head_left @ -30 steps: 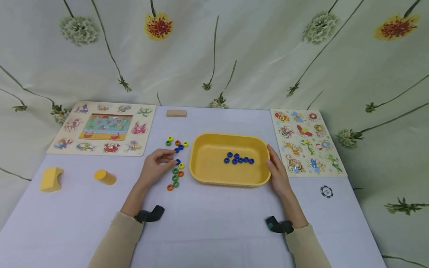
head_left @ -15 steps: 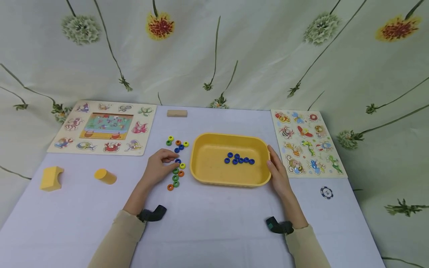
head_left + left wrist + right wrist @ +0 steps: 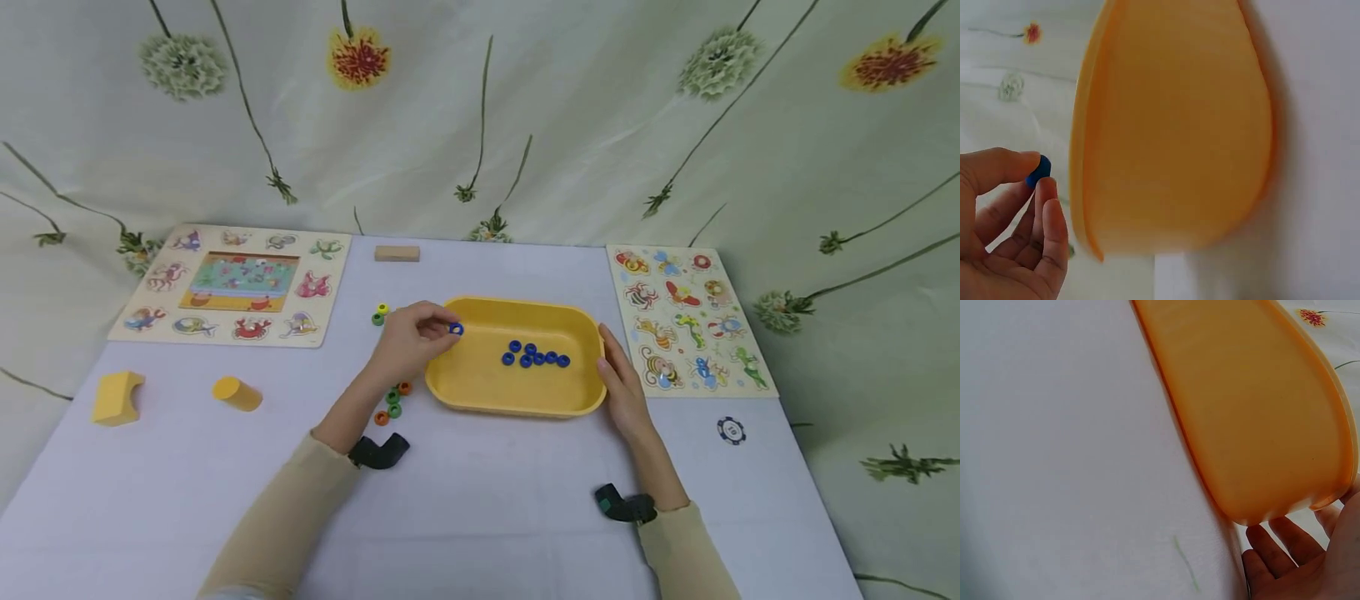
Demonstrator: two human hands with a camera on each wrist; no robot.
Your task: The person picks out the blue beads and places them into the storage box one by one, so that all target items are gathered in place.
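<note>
Between thumb and fingertips, my left hand (image 3: 408, 340) pinches a blue ring-shaped bead (image 3: 456, 328) above the left rim of the yellow tray (image 3: 480, 385). The left wrist view shows this bead (image 3: 1039, 172) beside the tray's outer wall (image 3: 1179, 125). Several blue beads (image 3: 538, 359) lie grouped inside the tray, right of its middle. My right hand (image 3: 626, 392) holds the tray's right end, thumb at the rim; in the right wrist view its fingers (image 3: 1269, 553) touch the outer wall. Left of the tray lie loose green (image 3: 394, 410), orange (image 3: 382, 418) and yellow (image 3: 382, 308) beads, partly hidden by my left hand.
Picture puzzle boards lie at the back left (image 3: 315, 321) and right (image 3: 667, 312). A wooden block (image 3: 397, 253) is at the back. A yellow arch block (image 3: 116, 398) and a yellow cylinder (image 3: 237, 393) stand left; a round chip (image 3: 731, 430) lies right.
My left hand has taken a blue bead from the loose group and moved right and away from me to the tray's left rim. My right hand stays at the tray's right end.
</note>
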